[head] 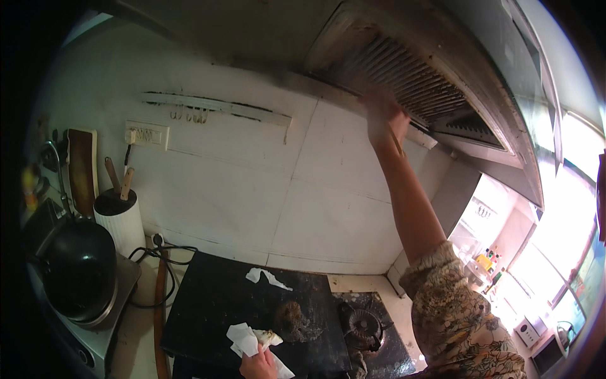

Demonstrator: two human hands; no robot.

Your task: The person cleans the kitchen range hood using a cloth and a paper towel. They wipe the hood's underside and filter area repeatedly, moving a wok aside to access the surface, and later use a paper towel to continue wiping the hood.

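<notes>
My left hand [258, 364] grips a bunch of white paper tissues [244, 338], one part of it stained brown, above the black board [213, 303] over the stove. My right hand [384, 116] is raised to the lower edge of the greasy range hood [473, 123], beside its slatted filter [407, 71]. That hand is motion-blurred, so its fingers and anything in them cannot be made out. A thin yellowish band or strip [396, 140] shows at the right wrist. On the board lie a torn white tissue [267, 277] and a rough brown patch [296, 322].
A gas burner [362, 322] sits right of the board. At left are a black wok [80, 270] on a cooker, a white ribbed holder [120, 222] with wooden-handled tools, and a black cable [173, 284]. A hook rail [218, 105] and a socket [147, 136] are on the tiled wall.
</notes>
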